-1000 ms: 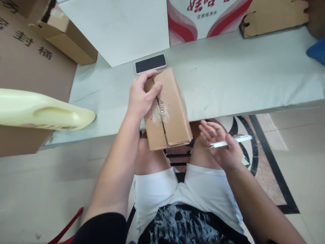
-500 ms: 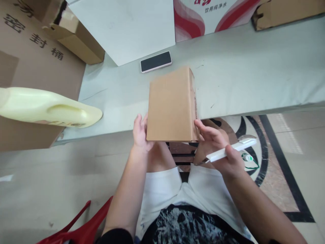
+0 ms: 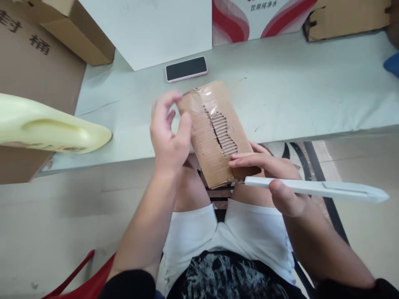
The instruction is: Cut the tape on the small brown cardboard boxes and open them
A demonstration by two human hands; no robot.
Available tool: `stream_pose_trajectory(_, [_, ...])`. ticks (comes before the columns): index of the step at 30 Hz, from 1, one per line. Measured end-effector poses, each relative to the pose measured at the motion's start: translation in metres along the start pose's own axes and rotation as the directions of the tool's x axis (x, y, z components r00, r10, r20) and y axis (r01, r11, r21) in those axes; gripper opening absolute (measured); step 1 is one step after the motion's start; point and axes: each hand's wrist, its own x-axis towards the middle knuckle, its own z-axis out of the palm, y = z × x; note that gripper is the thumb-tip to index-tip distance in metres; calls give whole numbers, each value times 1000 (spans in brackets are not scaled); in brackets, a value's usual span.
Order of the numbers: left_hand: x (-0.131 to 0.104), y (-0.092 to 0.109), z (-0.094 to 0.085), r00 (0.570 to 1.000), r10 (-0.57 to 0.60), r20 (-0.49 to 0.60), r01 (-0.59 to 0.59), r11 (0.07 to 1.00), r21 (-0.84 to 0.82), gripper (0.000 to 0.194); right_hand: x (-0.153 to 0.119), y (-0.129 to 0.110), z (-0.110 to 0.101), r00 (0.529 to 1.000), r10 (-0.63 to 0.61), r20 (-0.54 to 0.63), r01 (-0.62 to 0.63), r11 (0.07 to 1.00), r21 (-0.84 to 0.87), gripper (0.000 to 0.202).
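A small cardboard box (image 3: 204,145) is tilted above my lap at the table's front edge. The face toward me has clear tape across its top and a torn patch baring the corrugated layer. My right hand (image 3: 277,178) grips a white utility knife (image 3: 314,187) between thumb and palm, its tip pointing left by the box's lower end. Fingers of that same hand rest on the box's lower right side. Around the box's upper left corner, my left hand (image 3: 170,133) has thumb and fingers apart, slightly blurred; whether they touch the cardboard is unclear.
Behind the box, a phone (image 3: 186,69) lies on the pale cloth-covered table (image 3: 296,91). White and red-patterned cartons (image 3: 230,25) stand at the back. A pale yellow bottle (image 3: 56,128) and large brown cartons (image 3: 77,31) are at left. A red stool or chair (image 3: 90,280) shows below left.
The box has turned from its plain face to the taped, torn face and now leans left. My left hand has moved up from its lower left side. The utility knife has swung nearly level.
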Motion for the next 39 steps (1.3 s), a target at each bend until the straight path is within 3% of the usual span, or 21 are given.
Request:
stream_pose_trajectory(2, [35, 2, 9, 982, 133, 131, -149, 982, 117, 24, 0, -1, 1, 1000, 1, 0, -1, 999, -47, 50])
stream_pose_trajectory(4, [59, -3, 21, 975, 38, 219, -85, 974, 210, 10, 0, -3, 1, 1000, 15, 6, -15, 998, -65, 51])
stream_pose_trajectory(7, [70, -15, 36, 967, -105, 233, 41, 963, 265, 21, 4, -9, 3, 998, 34, -54, -35, 999, -32, 52])
stream_pose_trajectory(9, [66, -20, 39, 971, -119, 207, 64, 965, 256, 21, 17, -15, 6, 976, 27, -215, -23, 1000, 22, 48])
stream_pose_trajectory(12, [61, -22, 36, 975, -122, 184, 91, 982, 167, 22, 55, -24, 9, 866, 0, -499, 42, 996, 74, 41])
stream_pose_trajectory(14, [62, -24, 35, 975, -134, 175, 127, 991, 51, 22, 89, -26, 8, 900, -7, -436, 47, 996, 82, 30])
stream_pose_trajectory(17, [66, -30, 35, 972, -152, 180, 171, 980, -98, 18, 138, -19, 9, 948, 106, -299, -113, 994, -6, 13])
stream_pose_trajectory(20, [68, -35, 39, 968, -168, 188, 195, 971, -138, 18, 163, -4, 14, 954, 167, -250, -194, 977, -88, 20])
stream_pose_trajectory(26, [66, -31, 45, 958, -249, 145, 272, 946, -175, 23, 161, 14, 20, 948, 113, -299, -208, 928, -310, 24])
stream_pose_trajectory(34, [67, -34, 50, 956, -266, 121, 287, 935, -208, 24, 163, 17, 21, 922, 154, -356, -216, 966, -143, 19])
stream_pose_trajectory(39, [68, -39, 52, 961, -256, 104, 272, 940, -204, 24, 160, 16, 22, 926, 131, -353, -197, 967, -159, 18])
